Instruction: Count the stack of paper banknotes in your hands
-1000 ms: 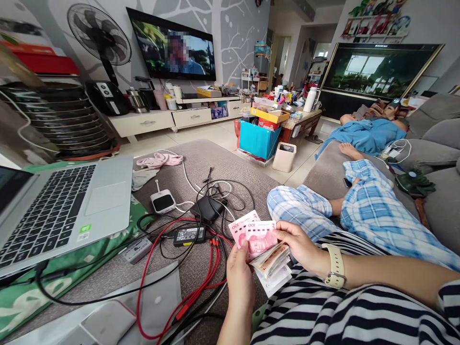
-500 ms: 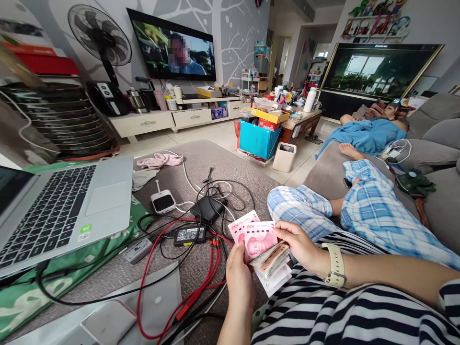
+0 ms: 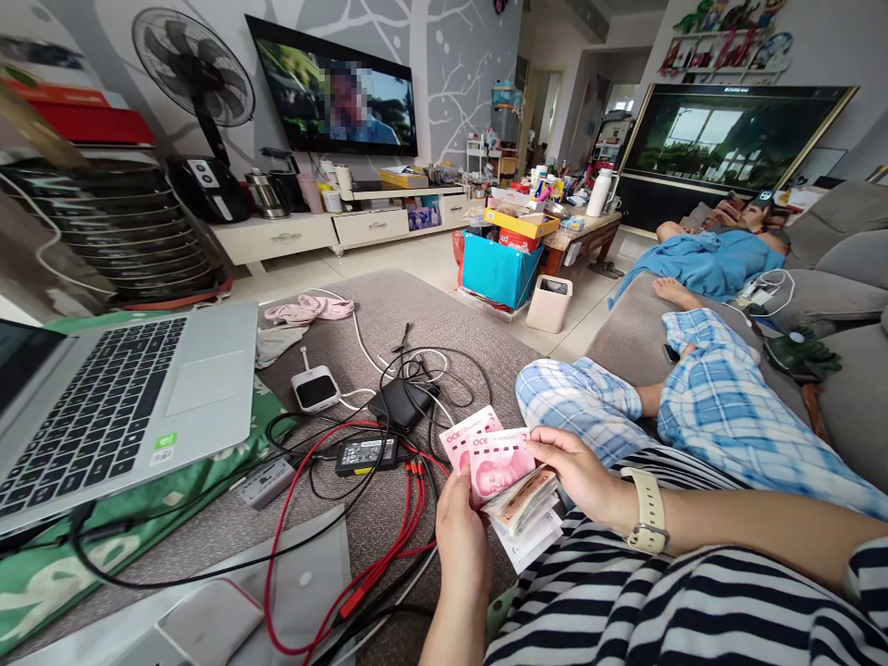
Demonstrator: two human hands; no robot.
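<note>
My left hand [image 3: 462, 546] and my right hand [image 3: 579, 476] together hold a stack of pink banknotes [image 3: 500, 462] over my lap. The left thumb presses the top note near its lower left corner. My right fingers grip the right side of the stack, where the notes fan out and bend downward. A pale watch [image 3: 648, 513] sits on my right wrist. My striped top [image 3: 659, 610] fills the lower right.
A tangle of red, black and white cables [image 3: 388, 444] with chargers lies on the grey cushion to my left. An open laptop [image 3: 117, 407] rests on a green cloth. A person in plaid trousers [image 3: 700, 388] sits on the sofa at right; another person lies beyond.
The stack has barely shifted; my left thumb has slid the top note slightly to the left and down.
</note>
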